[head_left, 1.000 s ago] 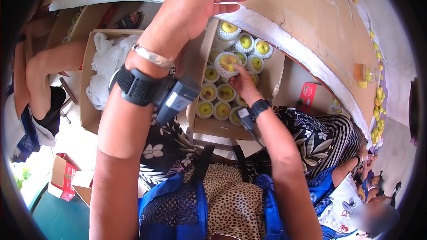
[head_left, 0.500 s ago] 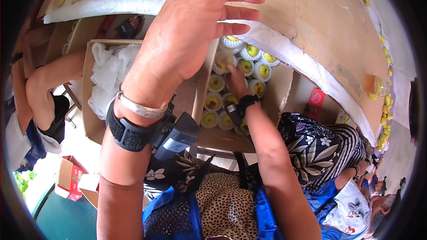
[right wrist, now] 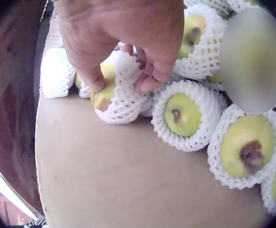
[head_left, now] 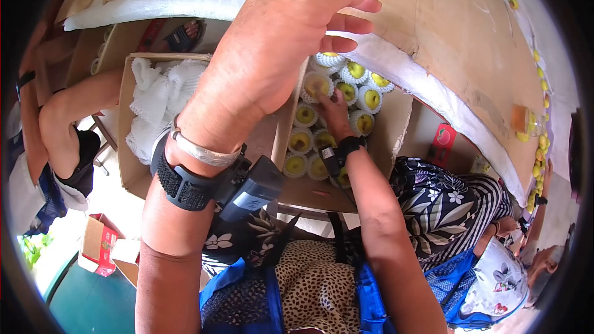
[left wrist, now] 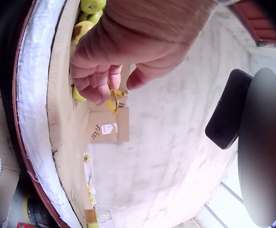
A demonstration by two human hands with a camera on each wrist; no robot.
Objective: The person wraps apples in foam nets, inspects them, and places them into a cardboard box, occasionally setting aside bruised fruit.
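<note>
In the head view my right hand (head_left: 335,114) reaches into a cardboard box of yellow-green fruits in white foam nets. Its thumb and fingers grip one netted fruit (head_left: 317,85) at the box's left side, among the others. The right wrist view shows that fruit (right wrist: 121,89) between thumb and fingertips, beside the cardboard wall (right wrist: 119,175). My left hand (head_left: 272,40) is raised near the edge of the cardboard-covered table and holds nothing. Its fingers are loosely bent in the left wrist view, where the hand (left wrist: 133,42) is close to unwrapped fruits (left wrist: 83,31).
A box of white foam nets (head_left: 151,102) stands left of the fruit box. Cardboard covers the table (head_left: 433,31), with a fruit row (head_left: 538,148) along its far right. Small red boxes (head_left: 102,244) lie at lower left. Other people sit at both sides.
My right hand has brought the netted fruit from above the box down among the fruits at its left side. My left hand has shifted right and looks larger in the head view.
</note>
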